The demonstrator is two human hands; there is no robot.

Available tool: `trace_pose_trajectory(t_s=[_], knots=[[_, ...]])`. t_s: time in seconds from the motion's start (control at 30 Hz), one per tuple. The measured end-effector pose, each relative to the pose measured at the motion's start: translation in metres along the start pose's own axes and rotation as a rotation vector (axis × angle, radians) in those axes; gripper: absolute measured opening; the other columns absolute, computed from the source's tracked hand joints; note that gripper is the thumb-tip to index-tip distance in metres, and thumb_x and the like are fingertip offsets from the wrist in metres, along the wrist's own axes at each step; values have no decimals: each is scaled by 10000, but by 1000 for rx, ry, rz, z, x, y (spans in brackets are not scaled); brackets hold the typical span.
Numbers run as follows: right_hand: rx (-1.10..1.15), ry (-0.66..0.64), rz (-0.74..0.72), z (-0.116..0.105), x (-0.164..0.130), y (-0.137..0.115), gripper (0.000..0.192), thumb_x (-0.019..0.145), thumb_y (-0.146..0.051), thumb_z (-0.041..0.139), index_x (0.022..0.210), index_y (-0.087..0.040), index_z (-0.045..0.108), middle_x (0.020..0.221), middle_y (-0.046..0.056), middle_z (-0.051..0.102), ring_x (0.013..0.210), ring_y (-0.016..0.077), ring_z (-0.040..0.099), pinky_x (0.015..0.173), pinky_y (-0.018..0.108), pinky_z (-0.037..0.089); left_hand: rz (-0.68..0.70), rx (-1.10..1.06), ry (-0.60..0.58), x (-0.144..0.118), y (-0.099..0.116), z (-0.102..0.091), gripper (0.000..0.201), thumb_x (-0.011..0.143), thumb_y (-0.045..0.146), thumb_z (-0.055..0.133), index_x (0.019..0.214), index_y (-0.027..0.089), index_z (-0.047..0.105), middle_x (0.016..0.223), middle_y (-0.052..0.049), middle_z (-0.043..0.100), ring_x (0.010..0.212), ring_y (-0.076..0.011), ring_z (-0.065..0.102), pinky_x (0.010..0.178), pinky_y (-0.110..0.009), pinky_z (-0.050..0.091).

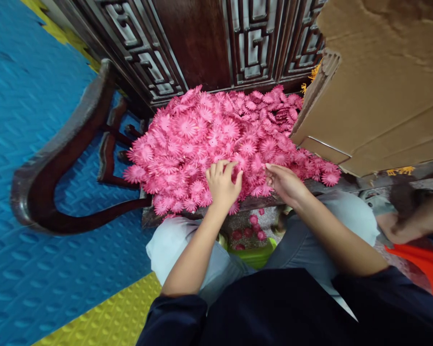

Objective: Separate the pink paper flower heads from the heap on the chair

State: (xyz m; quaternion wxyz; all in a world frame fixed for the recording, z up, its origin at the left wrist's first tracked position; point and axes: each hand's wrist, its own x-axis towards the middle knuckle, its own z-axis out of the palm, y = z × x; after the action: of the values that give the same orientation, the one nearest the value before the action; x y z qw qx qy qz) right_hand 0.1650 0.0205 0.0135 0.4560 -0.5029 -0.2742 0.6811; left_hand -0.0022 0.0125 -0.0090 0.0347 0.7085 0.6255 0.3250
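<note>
pink flowers heaped on chair seat | left hand curled, fingertips pinching petals at heap's near edge | right hand loosely bent, touching flowers, grip unclear | likely light, thin, floppy; pinch singly at centre

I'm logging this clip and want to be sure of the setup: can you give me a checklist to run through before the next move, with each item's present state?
1. Heap of pink fabric daisy-like flowers sits on the dark carved wooden chair: ok.
2. Left hand rests on the heap's front edge, fingers curled: ok.
3. Right hand touches flowers beside it: ok.
4. Either hand pinching a single flower: cannot tell.
5. All flowers on the seat: not ok; a few fallen pink flowers lie below.
6. Brown corrugated cardboard box overlaps the heap's right side: not ok.
</note>
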Motion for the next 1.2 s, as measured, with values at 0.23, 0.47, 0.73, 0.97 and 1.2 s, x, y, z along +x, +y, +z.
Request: trace_pose_trajectory(t_s=[0.23,0.47,0.73,0.97,1.2], knots=[[-9,38,-96,2,-1,-2,239,599,-371,694,607,-185,544,552,-55,445,509,70,356,513,250,260,36,-108,0,-3,9,-8,251,795,424,553,904,221,655,872,-52,614,871,-204,516,775,-332,314],[-309,-150,-238,9,-8,3,188,659,-375,665,643,-191,626,632,-30,565,641,103,470,670,258,361,23,-317,2,-9,16,-13,189,774,381,597,791,212,677,773,-26,631,774,-162,546,753,-312,356],[-346,-193,-215,7,-4,8,202,661,-399,666,645,-198,651,639,-25,592,643,107,488,702,267,381,-194,-644,-150,-5,16,-11,145,728,290,647,659,172,597,672,11,533,654,-112,505,648,-248,398],[-344,-204,-210,5,-3,8,210,615,-405,710,650,-203,667,657,-13,626,677,124,526,723,278,394,-173,-639,-136,-5,18,-11,130,739,258,627,646,174,592,656,12,523,647,-111,491,655,-249,391],[-375,-187,-218,8,-6,7,213,623,-403,703,654,-196,659,661,-14,613,660,120,511,705,274,389,-182,-651,-154,-4,15,-13,134,755,244,597,644,173,571,638,16,486,642,-115,470,645,-250,377]])
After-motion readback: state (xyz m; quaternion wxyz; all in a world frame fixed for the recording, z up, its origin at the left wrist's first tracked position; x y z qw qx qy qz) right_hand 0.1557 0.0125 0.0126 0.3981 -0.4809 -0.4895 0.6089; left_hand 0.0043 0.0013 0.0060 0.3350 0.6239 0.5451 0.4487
